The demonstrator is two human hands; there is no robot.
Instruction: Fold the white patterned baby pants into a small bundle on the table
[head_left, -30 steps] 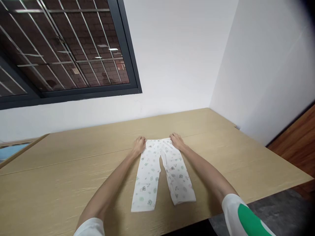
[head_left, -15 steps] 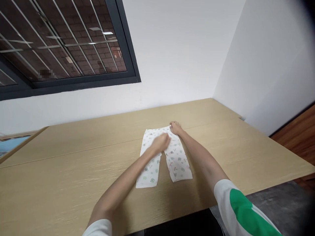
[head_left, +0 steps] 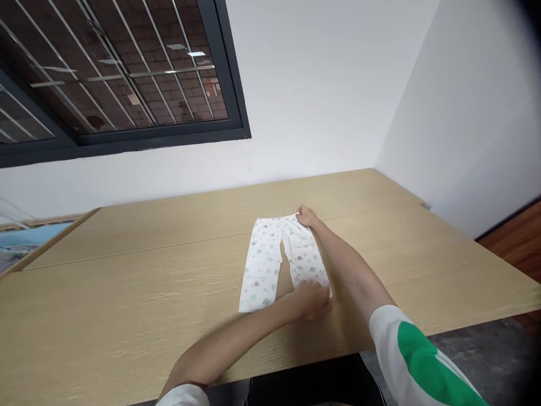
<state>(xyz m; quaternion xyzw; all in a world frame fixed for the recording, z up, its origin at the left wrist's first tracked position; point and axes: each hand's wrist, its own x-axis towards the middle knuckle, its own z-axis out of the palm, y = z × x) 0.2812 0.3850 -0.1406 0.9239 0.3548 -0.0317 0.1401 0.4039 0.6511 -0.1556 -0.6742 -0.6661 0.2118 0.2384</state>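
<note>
A small pair of white pants (head_left: pixel 264 256) with a scattered green and grey print lies flat, its waistband toward the wall and its legs toward me. My right hand (head_left: pixel 306 216) pinches the waistband at its right corner. Reaching across my body, my left hand (head_left: pixel 313 299) is closed at the hem of the right-hand leg and covers most of that hem. The left-hand leg lies spread out with its hem showing, and bare wood shows between the legs.
The pants rest on a wide light-wood table (head_left: pixel 147 304) with a seam across it. Behind stands a white wall (head_left: pixel 316 84) with a barred, dark-framed window (head_left: pixel 169 138). Past the table's left end is something light blue (head_left: pixel 34 237).
My left hand has moved from the crotch of the pants down to the hem of the right-hand leg. My right hand stays at the waistband corner. The view has shifted slightly.
</note>
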